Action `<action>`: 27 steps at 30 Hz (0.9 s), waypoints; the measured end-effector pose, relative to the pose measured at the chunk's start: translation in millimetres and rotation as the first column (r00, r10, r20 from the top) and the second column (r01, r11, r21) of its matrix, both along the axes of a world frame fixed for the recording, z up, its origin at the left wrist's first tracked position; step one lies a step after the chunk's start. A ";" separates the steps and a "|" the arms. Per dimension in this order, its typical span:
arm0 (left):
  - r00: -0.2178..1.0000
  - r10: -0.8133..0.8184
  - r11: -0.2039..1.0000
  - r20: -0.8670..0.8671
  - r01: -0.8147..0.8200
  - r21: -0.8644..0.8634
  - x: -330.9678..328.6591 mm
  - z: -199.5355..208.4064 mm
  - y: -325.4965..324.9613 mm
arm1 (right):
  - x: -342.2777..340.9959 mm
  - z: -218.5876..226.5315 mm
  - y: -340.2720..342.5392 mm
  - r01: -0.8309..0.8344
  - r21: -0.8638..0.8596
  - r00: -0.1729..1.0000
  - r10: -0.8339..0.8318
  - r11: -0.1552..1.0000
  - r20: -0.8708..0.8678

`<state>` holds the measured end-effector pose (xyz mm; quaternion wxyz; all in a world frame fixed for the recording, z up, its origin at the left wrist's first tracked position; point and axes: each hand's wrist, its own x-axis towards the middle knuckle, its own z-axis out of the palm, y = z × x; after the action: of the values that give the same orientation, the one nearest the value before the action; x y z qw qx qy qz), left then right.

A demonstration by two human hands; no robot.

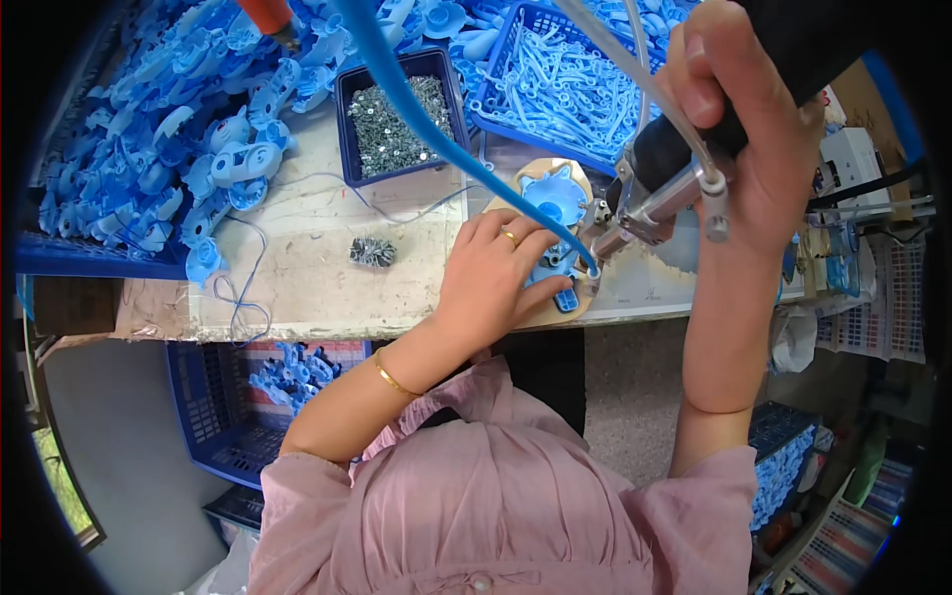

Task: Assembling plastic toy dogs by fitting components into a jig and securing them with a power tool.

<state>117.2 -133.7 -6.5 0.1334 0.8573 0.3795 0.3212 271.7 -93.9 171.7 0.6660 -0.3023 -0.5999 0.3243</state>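
Note:
My right hand (739,119) is wrapped around a black screwdriver (669,149), a powered one with a metal head and hoses, tilted so its tip points down to the left. The tip meets or hovers just over a blue plastic shell (557,198), shaped like a small animal figure, lying on a tan board at the table's front; whether it touches is hard to tell. Pressed over the shell's left side, my left hand (496,263) steadies it with fingers and thumb. A blue hose (436,134) crosses in front and ends at the screwdriver's head, partly covering the shell.
A dark blue bin of screws (402,124) stands at the back, beside a blue basket of long blue plastic pieces (560,89). Blue shells (159,159) pile up at left. A small screw heap (373,252) lies on the table. An orange-handled tool (268,15) hangs above.

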 end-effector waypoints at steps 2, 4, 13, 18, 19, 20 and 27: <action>1.000 -0.010 0.999 -0.010 0.010 -0.031 -4.0 2.1 -0.3 | 0.9 -6.3 0.4 -0.001 -0.022 1.000 0.001 1.000 -0.006; 1.000 -0.012 1.000 -0.026 0.012 -0.013 -6.3 0.6 -1.7 | 0.8 -12.6 0.9 -0.001 -0.040 1.000 0.001 0.999 -0.013; 0.997 0.002 1.000 -0.080 -0.002 0.005 -11.0 -5.0 -9.6 | -19.4 -14.5 -17.8 0.212 -0.211 0.977 -0.207 0.954 0.048; 0.994 -0.036 0.998 -0.106 0.042 0.052 -10.8 -3.2 -13.5 | 36.2 -2.1 25.6 -0.014 0.167 0.921 -0.053 0.986 0.385; 0.992 -0.074 0.992 -0.101 0.084 0.090 -2.5 -1.5 -12.4 | 26.1 29.4 22.1 0.049 0.096 0.957 -0.074 0.994 0.279; 0.991 -0.076 0.992 -0.107 0.086 0.092 -2.6 -3.1 -12.0 | 7.7 48.8 25.8 0.072 0.020 0.986 -0.074 0.997 0.148; 0.992 -0.107 0.991 -0.069 0.111 0.070 -7.6 -0.1 -18.0 | 10.6 51.2 79.2 -0.266 -0.096 0.926 0.282 0.959 0.252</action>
<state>109.6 -151.7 -6.7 0.1066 0.8911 0.3241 0.2994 282.3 -14.7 222.9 0.5191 -0.2756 -0.7095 0.3889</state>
